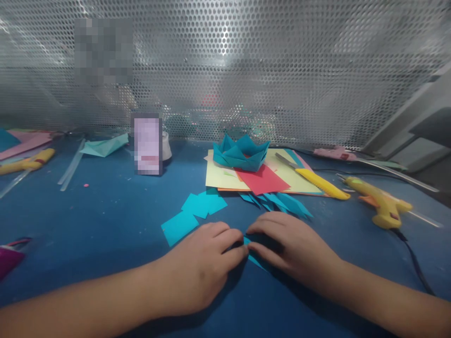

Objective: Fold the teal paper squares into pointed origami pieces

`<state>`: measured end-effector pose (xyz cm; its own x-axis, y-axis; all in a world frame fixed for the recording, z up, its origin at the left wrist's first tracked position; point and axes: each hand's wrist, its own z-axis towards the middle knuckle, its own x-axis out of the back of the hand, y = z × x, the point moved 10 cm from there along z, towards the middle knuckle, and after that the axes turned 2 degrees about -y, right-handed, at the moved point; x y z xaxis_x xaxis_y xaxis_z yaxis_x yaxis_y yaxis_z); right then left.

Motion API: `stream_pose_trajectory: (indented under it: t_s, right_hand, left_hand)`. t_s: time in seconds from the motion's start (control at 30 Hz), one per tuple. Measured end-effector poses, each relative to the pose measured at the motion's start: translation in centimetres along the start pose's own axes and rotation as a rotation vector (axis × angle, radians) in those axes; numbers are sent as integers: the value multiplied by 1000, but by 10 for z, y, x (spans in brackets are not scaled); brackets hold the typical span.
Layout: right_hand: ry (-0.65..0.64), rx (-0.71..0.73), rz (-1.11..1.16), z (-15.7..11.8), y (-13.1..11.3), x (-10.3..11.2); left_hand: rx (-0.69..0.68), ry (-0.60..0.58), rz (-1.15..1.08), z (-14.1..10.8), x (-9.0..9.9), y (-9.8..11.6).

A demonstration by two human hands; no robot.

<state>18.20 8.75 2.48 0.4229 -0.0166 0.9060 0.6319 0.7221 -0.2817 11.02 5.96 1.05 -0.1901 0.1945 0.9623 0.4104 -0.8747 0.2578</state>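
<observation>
The small blue paper piece (pixel 255 261) is on the near part of the table (pixel 116 244), about midway between its left and right sides, mostly hidden by the hands. It should be very light and thin, springy along a fold but easily creased, bent or torn, and a dry sheet like this may slide on the smooth top; its edges and corners look the best places to take hold, with light fingertip pressure. The left hand (pixel 207 265) has its grip drawn nearly together, thumb and forefinger pinching the piece; the right hand (pixel 292 241) pinches it from the other side, thumb and forefinger arched with a hollow behind their tips. Just beyond the left hand lie loose blue paper rectangles (pixel 180 227), and beyond the right, folded pointed blue strips (pixel 287 204). Toward the table's far edge, a stack of coloured paper (pixel 219 178) carries a red sheet (pixel 262 180), a zigzag-rimmed blue paper ring (pixel 241 158) and a yellow-handled cutter (pixel 322 183). A yellow glue gun (pixel 382 202) lies nearer the right edge.
</observation>
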Motion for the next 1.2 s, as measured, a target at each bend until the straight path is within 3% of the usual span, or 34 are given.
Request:
stream_pose_trajectory:
  t_s: [0.1, 0.2, 0.57, 0.83, 1.2]
  right_hand:
    - [-62, -121, 129, 3, 12, -2]
    - [-82, -156, 175, 5, 16, -3]
    - [-24, -80, 69, 2, 9, -4]
    - [-79, -124, 122, 3, 12, -2]
    - [14, 172, -241, -8, -21, -2]
  left_hand:
    - [-14, -2, -5, 0, -1, 1]
    - [-35, 19, -12, -1, 1, 2]
    - [-56, 39, -2, 0, 2, 5]
    - [-42, 39, -26, 2, 5, 6]
    - [-11, 44, -38, 0, 4, 3]
